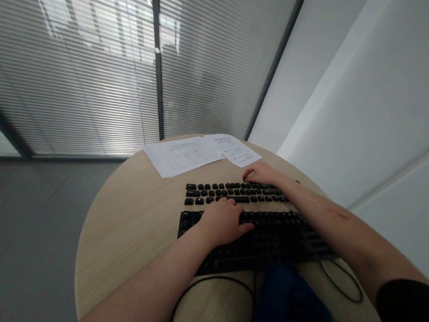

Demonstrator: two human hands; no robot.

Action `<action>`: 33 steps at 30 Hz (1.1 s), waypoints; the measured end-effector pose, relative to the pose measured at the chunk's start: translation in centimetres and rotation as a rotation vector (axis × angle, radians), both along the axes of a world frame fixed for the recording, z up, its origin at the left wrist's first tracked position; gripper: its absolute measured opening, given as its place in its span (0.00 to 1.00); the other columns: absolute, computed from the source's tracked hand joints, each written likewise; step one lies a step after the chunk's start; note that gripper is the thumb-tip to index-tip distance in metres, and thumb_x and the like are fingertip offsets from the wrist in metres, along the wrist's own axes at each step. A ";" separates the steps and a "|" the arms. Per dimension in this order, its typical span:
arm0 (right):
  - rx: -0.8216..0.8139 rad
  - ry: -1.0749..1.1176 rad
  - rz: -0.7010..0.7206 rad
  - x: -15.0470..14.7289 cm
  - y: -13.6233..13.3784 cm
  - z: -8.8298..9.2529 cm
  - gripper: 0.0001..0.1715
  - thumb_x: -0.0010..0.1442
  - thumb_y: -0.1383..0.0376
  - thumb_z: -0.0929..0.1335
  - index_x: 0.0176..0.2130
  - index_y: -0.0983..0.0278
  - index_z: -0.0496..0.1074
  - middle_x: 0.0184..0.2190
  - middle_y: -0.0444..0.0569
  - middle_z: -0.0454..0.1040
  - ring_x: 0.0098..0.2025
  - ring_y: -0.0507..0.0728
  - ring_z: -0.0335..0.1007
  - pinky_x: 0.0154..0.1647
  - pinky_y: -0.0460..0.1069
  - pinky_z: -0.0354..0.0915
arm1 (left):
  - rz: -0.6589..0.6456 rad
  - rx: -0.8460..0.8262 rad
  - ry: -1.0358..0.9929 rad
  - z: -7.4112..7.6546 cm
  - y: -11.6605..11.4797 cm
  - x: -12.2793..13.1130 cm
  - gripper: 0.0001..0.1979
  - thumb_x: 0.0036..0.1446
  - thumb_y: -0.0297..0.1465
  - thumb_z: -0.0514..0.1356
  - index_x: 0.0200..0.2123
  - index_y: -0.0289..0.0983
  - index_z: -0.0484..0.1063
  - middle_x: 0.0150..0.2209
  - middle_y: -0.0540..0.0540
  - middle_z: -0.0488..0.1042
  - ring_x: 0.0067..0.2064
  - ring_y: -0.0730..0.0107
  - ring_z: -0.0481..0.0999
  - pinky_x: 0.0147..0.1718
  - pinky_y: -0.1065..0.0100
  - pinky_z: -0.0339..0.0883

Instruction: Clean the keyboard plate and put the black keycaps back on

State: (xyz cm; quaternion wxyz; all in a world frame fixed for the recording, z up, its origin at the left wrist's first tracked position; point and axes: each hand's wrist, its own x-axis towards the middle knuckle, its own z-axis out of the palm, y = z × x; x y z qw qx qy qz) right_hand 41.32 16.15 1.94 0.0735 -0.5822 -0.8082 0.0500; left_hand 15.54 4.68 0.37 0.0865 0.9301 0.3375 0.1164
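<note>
A black keyboard (277,239) lies on the round wooden table, close to my body. Beyond it, loose black keycaps (238,199) are laid out in rows on the tabletop. My left hand (223,222) rests palm down over the keyboard's left half, its thumb stretched out to the right and its fingers reaching toward the nearest keycap row. At the far row, my right hand (260,173) has thumb and forefinger bent together, with a small dark keycap (245,178) at their tips. My right forearm crosses over the right end of the rows and hides part of them.
Two printed paper sheets (186,156) lie at the table's (117,229) far edge. A black cable (201,281) loops near the front, beside a dark blue cloth-like thing (290,302). A glass partition with blinds (86,93) stands behind; a white wall (384,85) is close on the right.
</note>
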 end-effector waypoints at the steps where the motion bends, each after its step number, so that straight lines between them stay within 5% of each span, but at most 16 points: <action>1: 0.003 0.009 -0.007 -0.1 0.1 0.1 0.08 0.57 0.69 0.74 0.38 0.61 0.83 0.40 0.46 0.84 0.47 0.58 0.78 0.53 0.52 0.69 | 0.000 -0.003 0.003 0.0 0.0 0.0 0.27 0.62 0.54 0.57 0.46 0.38 0.80 0.44 0.37 0.79 0.48 0.46 0.77 0.44 0.53 0.72; 6: 0.193 0.162 -0.036 -0.4 -2.2 1.2 0.07 0.58 0.67 0.73 0.39 0.60 0.82 0.41 0.47 0.83 0.48 0.59 0.78 0.56 0.55 0.68 | -0.016 -0.023 -0.003 0.1 0.1 0.0 0.25 0.63 0.51 0.57 0.49 0.39 0.80 0.44 0.38 0.79 0.48 0.47 0.77 0.45 0.53 0.71; 11: 0.405 0.330 0.056 -0.7 -10.9 1.5 0.05 0.60 0.63 0.74 0.39 0.58 0.81 0.39 0.47 0.82 0.45 0.60 0.77 0.51 0.56 0.70 | -0.014 -0.037 0.003 0.3 0.3 0.0 0.25 0.62 0.52 0.58 0.49 0.38 0.80 0.44 0.38 0.78 0.49 0.48 0.77 0.46 0.54 0.71; 16: 0.308 0.408 0.175 -1.5 -18.0 -0.7 0.04 0.61 0.65 0.74 0.39 0.57 0.80 0.37 0.46 0.81 0.43 0.59 0.75 0.47 0.54 0.71 | -0.023 -0.064 0.046 0.7 0.3 0.0 0.25 0.64 0.51 0.57 0.49 0.38 0.79 0.45 0.39 0.78 0.49 0.49 0.76 0.47 0.55 0.70; 25: 0.281 0.376 0.339 -2.8 -18.6 -2.5 0.03 0.61 0.67 0.74 0.36 0.59 0.79 0.37 0.45 0.83 0.42 0.58 0.74 0.51 0.56 0.67 | 0.014 -0.020 0.066 1.2 0.9 -1.6 0.26 0.67 0.48 0.54 0.56 0.38 0.77 0.49 0.39 0.77 0.52 0.52 0.75 0.54 0.54 0.66; 33: 0.364 0.337 0.398 -2.8 -18.8 -2.5 0.04 0.63 0.68 0.73 0.38 0.58 0.81 0.39 0.44 0.83 0.42 0.58 0.74 0.53 0.56 0.66 | -0.003 -0.047 0.126 1.1 0.9 -1.1 0.25 0.70 0.48 0.50 0.53 0.39 0.77 0.45 0.40 0.78 0.48 0.52 0.78 0.47 0.56 0.70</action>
